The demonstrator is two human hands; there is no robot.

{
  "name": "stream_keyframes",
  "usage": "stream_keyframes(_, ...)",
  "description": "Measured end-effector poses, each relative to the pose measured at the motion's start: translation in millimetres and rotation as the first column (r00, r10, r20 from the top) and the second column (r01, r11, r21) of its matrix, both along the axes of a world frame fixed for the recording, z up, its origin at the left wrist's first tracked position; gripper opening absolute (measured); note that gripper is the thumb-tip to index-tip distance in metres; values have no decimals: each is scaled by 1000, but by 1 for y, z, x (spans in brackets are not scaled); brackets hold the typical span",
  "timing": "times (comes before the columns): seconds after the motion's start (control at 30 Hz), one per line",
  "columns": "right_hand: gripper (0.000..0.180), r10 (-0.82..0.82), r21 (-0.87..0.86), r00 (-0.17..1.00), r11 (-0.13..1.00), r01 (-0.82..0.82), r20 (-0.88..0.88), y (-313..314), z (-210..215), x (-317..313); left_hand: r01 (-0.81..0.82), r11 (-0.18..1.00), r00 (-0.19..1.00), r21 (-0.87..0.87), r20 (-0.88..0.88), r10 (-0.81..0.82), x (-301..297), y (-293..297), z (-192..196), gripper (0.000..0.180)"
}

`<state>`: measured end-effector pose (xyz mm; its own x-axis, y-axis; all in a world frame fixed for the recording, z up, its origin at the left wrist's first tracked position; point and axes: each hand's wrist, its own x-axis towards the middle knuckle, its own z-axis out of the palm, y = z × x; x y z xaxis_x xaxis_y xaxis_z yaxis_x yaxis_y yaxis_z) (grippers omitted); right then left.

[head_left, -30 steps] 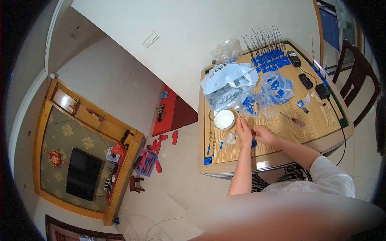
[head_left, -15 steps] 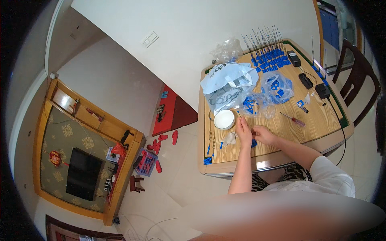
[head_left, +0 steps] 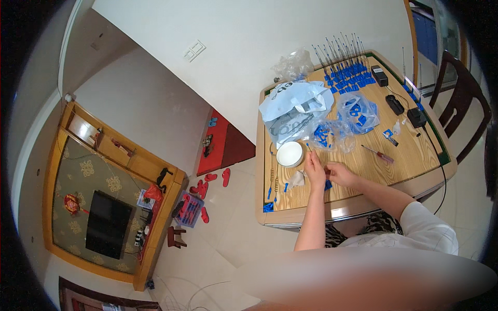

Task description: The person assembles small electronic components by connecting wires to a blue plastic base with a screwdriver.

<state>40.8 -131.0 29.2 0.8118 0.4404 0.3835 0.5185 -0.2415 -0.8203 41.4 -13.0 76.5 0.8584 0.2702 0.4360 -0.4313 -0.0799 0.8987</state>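
My left hand (head_left: 314,168) is closed around a thin rod with a blue tip (head_left: 308,145), which points up and away beyond my fingers. My right hand (head_left: 340,175) is closed just beside it, fingertips close to the left palm; what it grips, if anything, is hidden. Below the two hands a blue piece (head_left: 328,184) shows near the table's front edge. A white bowl (head_left: 289,154) stands left of my left hand. Next to my left wrist lies a crumpled whitish scrap (head_left: 296,179). Two coiled spring rods (head_left: 276,189) with blue ends lie farther left.
Clear bags of blue parts (head_left: 358,113) and a pale blue bag (head_left: 295,109) lie beyond my hands. Several upright spring rods on blue bases (head_left: 348,72) stand at the back. A screwdriver (head_left: 378,153), a black adapter (head_left: 416,117) and its cable lie to the right.
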Motion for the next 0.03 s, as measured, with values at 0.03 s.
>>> stream_keyframes(0.03,13,6,5,1000,1000,-6,-26,-1,1,-1,9,1000,1000,-7,-6,-9,-3,-1,3,24)
